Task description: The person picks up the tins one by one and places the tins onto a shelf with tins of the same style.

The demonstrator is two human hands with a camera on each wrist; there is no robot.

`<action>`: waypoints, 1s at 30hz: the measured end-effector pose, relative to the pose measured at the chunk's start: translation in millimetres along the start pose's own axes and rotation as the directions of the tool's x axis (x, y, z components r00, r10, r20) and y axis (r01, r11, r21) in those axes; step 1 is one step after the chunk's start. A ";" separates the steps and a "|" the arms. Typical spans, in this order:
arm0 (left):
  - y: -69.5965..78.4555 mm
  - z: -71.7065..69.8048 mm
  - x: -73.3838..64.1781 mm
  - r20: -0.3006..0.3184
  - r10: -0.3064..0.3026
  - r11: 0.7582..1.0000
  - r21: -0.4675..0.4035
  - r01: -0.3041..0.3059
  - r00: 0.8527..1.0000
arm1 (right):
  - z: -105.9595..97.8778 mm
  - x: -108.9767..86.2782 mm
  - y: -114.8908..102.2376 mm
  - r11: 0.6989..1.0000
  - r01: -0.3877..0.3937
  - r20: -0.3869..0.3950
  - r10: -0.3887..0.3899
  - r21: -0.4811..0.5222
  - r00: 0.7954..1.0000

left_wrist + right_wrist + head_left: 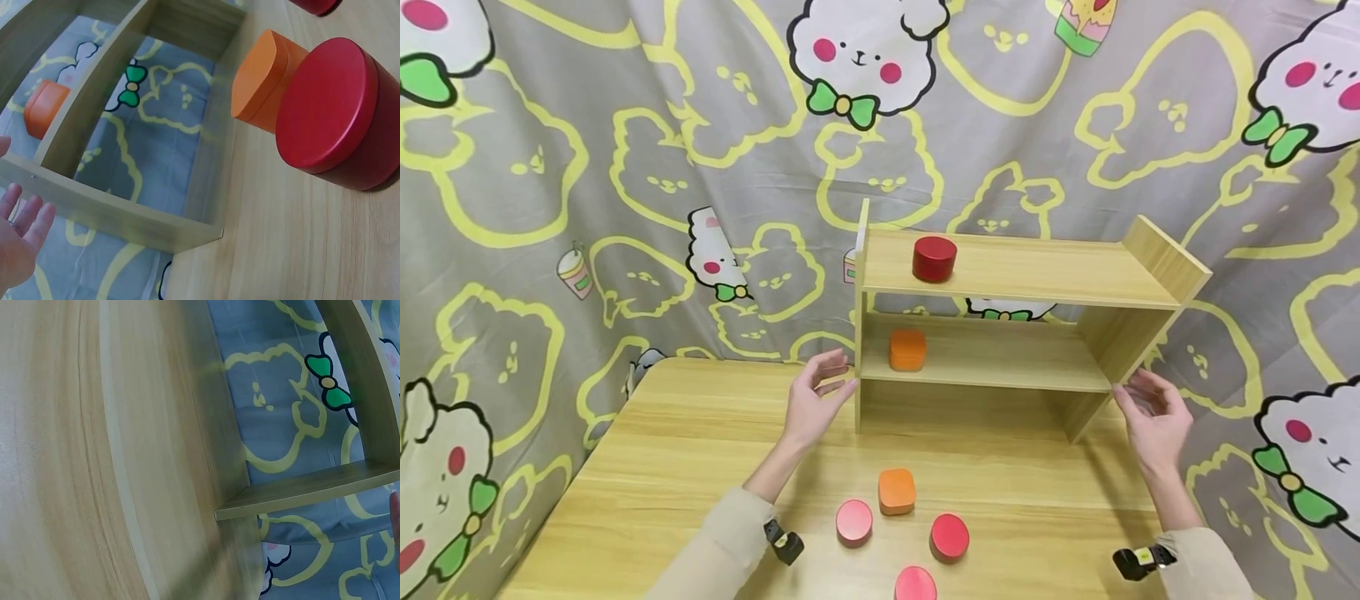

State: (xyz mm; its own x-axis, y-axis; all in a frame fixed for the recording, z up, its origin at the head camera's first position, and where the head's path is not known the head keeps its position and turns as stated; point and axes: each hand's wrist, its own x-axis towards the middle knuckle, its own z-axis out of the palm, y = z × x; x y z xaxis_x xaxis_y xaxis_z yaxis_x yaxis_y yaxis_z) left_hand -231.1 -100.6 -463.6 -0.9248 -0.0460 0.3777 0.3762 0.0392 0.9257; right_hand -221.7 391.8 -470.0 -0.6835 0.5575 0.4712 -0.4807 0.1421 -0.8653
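A small wooden shelf (985, 354) with two boards stands on the table. At its left side panel is my left hand (815, 402), fingers loosely extended and thumb right at the panel's front edge. My right hand (1156, 419) is at the right side panel, fingers slightly bent with thumb and fingertips by its edge. Only a fingertip (395, 515) of it shows in the right wrist view. A dark red round tin (934, 259) sits on the top board, towards the left. On the middle board is an orange rounded-square tin (907, 350), also left.
In front of the shelf stand another orange tin (897, 491), a pink round tin (853, 522), a red round tin (949, 537) and a pinkish-red round tin (915, 584). A patterned curtain (760, 167) hangs behind and beside the wooden table (700, 425).
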 end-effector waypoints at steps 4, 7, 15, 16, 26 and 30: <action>-2.4 3.0 3.3 -0.024 -0.017 1.000 -0.012 0.017 1.000 | 2.4 1.4 3.5 0.999 0.006 0.007 -0.007 0.031 1.000; -3.0 5.1 4.8 -0.040 -0.031 0.999 -0.017 0.031 0.999 | 4.6 1.8 5.8 0.998 0.014 0.005 -0.014 0.066 1.000; -5.2 12.9 8.5 -0.065 -0.046 0.998 -0.049 0.043 0.997 | 7.2 1.7 9.6 0.998 0.017 -0.011 -0.016 0.066 1.000; -5.4 13.9 9.1 -0.068 -0.050 0.998 -0.051 0.046 0.996 | 6.9 1.4 9.7 0.998 0.016 -0.011 -0.016 0.060 1.000; -8.0 20.2 12.9 -0.097 -0.065 0.997 -0.046 0.061 0.993 | 4.7 3.2 14.1 0.999 0.015 -0.018 -0.014 0.046 1.000; -8.7 22.2 15.2 -0.120 -0.070 0.997 -0.036 0.066 0.990 | 6.0 4.4 16.8 0.998 0.011 -0.018 -0.010 0.055 1.000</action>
State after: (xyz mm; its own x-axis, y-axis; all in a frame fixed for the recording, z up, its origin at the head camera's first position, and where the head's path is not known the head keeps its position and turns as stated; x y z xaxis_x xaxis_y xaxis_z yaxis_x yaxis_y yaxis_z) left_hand -249.8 -79.4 -466.4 -0.9353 -0.1677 0.3116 0.3161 -0.0001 0.9487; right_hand -236.0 391.7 -481.4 -0.6689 0.5705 0.4766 -0.5177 0.1026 -0.8494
